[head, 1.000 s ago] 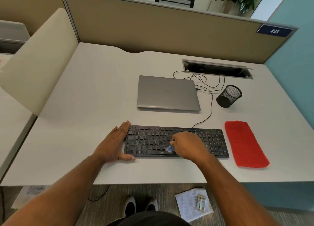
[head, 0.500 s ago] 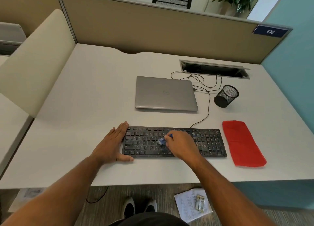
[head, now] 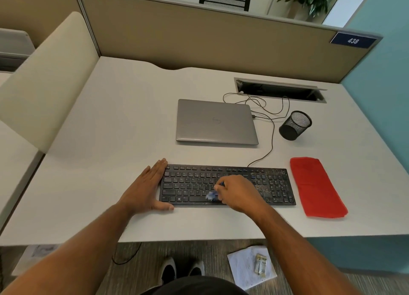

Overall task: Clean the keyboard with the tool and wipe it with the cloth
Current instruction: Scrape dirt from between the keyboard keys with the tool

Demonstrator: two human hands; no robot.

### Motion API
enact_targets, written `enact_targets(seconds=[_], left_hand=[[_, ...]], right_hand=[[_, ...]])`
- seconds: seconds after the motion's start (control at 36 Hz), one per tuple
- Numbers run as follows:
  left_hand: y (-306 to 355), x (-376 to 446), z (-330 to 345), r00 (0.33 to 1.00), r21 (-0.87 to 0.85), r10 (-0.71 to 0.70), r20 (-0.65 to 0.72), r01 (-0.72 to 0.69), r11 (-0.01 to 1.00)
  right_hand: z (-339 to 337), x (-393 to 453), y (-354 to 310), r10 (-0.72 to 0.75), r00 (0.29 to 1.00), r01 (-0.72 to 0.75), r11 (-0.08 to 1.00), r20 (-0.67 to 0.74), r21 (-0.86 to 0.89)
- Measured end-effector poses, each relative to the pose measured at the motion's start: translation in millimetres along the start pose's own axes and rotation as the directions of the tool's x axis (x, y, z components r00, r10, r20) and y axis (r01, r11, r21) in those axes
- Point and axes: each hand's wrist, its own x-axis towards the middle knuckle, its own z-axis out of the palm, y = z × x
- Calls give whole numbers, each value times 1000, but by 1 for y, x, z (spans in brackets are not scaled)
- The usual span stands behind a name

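Right hand (head: 238, 194): grip curled tight around small blue tool (head: 213, 194), bristle end blurred, on the lower key rows of the black keyboard (head: 192, 185) mid-desk. Left hand (head: 145, 189): fingers straight, flat against keyboard's left edge, thumb along its front. Red cloth (head: 315, 186) lies just right of the keyboard.

The black plastic keyboard (head: 228, 185) looks matt, and pale specks lie over its right part. The red folded cloth (head: 316, 187) has a soft, slightly fuzzy surface. The silver laptop (head: 215, 122) has a smooth, brushed metal look. The black wire-mesh pen cup (head: 295, 125) is perforated metal. The pale grey tabletop (head: 110, 128) is smooth and matt.
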Motion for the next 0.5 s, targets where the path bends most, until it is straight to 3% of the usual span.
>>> enact_targets(seconds=[0.08,0.28,0.42,0.5], left_hand=[[0,0,0,1000,-5,-2,-3,2,1000],[1,0,-1,1000,-2,-5,7,5,1000],[0,1,0,1000,2,-4,5,4,1000],[1,0,0,1000,-1,-4,3,4,1000]], right_hand=[[-3,0,5,12,996,-8,999,-90,45],[-2,-7,5,-10,1000,11,998,22,-67],[-4,-5,8,1,998,2,999,-60,49],[6,-8,9,-1,1000,2,999,-25,46]])
